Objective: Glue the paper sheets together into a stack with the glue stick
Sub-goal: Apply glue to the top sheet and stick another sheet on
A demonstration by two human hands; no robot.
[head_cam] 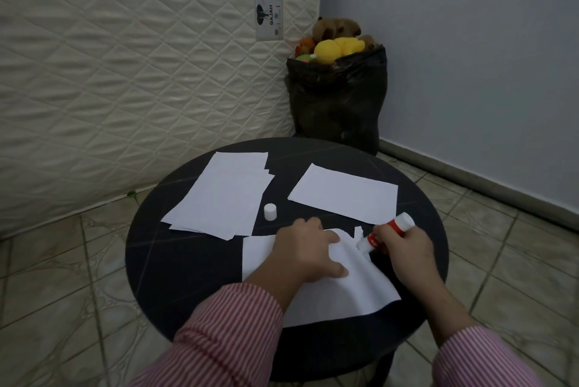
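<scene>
While my left hand [308, 253] lies spread on the near sheet of paper [347, 289], its fingers straight and pressing it flat to the round dark tabletop [175, 277], my right hand [407, 250] has its fingers curled round the red and white glue stick [387, 231]. The stick is tilted, its lower tip down on the sheet's far right corner, where the paper is crumpled and rucked up. The white cap [270, 211] stands alone on the tabletop, just beyond my left hand, between the loose pile of sheets [222, 195] at the far left and the single sheet [343, 194] at the far right. Both of my sleeves are pink striped. Beyond the tabletop a quilted mattress [125, 73] leans upright, and a black bag [336, 104] heaped with soft toys sits in the corner beside it.
</scene>
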